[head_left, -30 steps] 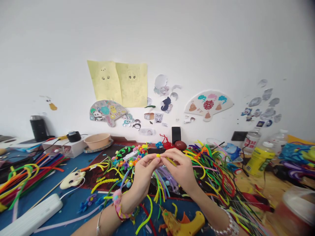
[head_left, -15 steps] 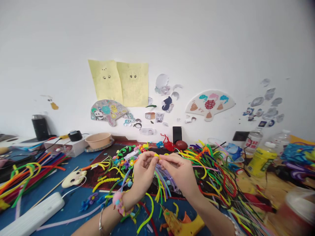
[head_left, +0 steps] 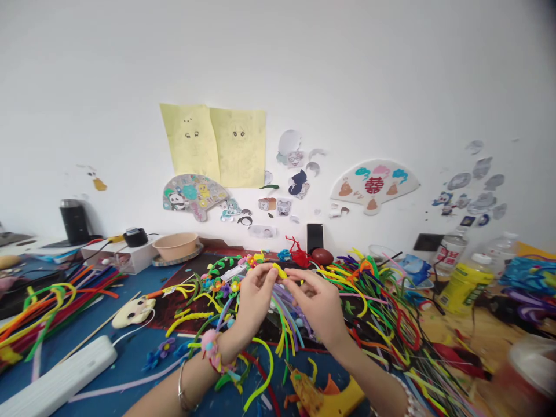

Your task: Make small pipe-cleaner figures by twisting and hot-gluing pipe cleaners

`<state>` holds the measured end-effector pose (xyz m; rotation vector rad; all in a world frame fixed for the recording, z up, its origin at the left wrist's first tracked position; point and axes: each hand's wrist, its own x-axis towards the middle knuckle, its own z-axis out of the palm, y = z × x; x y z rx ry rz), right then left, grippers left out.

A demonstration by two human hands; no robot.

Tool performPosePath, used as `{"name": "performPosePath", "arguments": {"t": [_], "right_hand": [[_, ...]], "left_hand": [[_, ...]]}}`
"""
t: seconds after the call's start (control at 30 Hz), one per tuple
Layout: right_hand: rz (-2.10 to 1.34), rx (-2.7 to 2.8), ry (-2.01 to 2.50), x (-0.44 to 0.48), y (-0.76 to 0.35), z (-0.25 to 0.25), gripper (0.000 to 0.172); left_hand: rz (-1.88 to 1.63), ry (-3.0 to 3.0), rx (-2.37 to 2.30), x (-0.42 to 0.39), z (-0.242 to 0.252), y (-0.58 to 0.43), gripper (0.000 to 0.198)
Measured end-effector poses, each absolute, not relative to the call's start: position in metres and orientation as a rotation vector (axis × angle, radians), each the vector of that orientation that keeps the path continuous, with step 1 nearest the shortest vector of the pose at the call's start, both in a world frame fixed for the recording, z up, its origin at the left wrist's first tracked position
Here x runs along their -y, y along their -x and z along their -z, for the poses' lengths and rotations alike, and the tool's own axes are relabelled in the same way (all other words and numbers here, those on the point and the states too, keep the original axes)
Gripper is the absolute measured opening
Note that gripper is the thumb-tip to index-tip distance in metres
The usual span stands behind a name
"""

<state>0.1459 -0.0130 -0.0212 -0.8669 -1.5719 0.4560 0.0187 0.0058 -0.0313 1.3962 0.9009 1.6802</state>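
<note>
My left hand (head_left: 256, 302) pinches a short yellow pipe cleaner (head_left: 280, 271) between thumb and fingertips, above the desk. My right hand (head_left: 315, 307) is close beside it, its fingertips at or near the yellow piece; I cannot tell whether it holds anything. Below both hands fans a bunch of green, yellow and lilac pipe cleaners (head_left: 284, 324). A pipe-cleaner flower wreath (head_left: 226, 281) lies just beyond my left hand. A fluffy pink bracelet (head_left: 212, 350) circles my left wrist.
A yellow-orange hot glue gun (head_left: 306, 394) lies near my right forearm. Heaps of pipe cleaners (head_left: 382, 307) spread right, more (head_left: 56, 301) lie left, beside a pale mask (head_left: 134, 313) and white power strip (head_left: 56, 370). A yellow bottle (head_left: 465, 288) stands right.
My hands have drawn slightly apart, with the right hand easing off the yellow piece. The view has shifted a little, so the desk and wall appear slightly further right.
</note>
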Motion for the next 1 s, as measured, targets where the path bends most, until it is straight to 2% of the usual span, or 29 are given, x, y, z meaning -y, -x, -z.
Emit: {"name": "performPosePath", "arguments": {"t": [0.07, 0.13, 0.27, 0.43, 0.5, 0.57, 0.67, 0.8, 1.0], "right_hand": [[-0.129, 1.688, 0.847, 0.008, -0.157, 0.017, 0.013], [0.053, 1.752, 0.798, 0.001, -0.168, 0.014, 0.014], [0.12, 1.803, 0.799, -0.011, -0.184, 0.009, 0.013], [0.237, 1.84, 0.788, 0.004, -0.205, 0.001, 0.015], [0.113, 2.045, 0.813, 0.022, -0.217, 0.006, 0.016], [-0.18, 2.514, 0.869, 0.041, -0.228, 0.019, 0.019], [-0.369, 2.942, 1.009, 0.061, -0.235, 0.053, 0.041], [-0.317, 2.915, 1.253, 0.064, -0.229, 0.089, 0.038], [-0.792, 2.566, 1.059, 0.048, -0.239, 0.091, 0.029]], "left_hand": [[-1.576, -1.436, -0.869, -0.007, 0.026, -0.015, 0.018], [-1.447, -1.475, -0.827, -0.006, 0.02, -0.013, 0.022], [-1.227, -1.488, -0.782, -0.004, 0.015, -0.011, 0.026], [-1.179, -1.414, -0.827, -0.011, 0.022, -0.006, 0.028], [-1.203, -1.383, -0.854, -0.016, 0.026, -0.003, 0.028], [-1.227, -1.353, -0.88, -0.02, 0.029, 0.0, 0.028], [-1.245, -1.312, -0.908, -0.027, 0.033, 0.002, 0.027], [-1.241, -1.285, -0.92, -0.032, 0.039, 0.0, 0.024], [-1.259, -1.292, -0.923, -0.035, 0.046, -0.002, 0.015]]}}
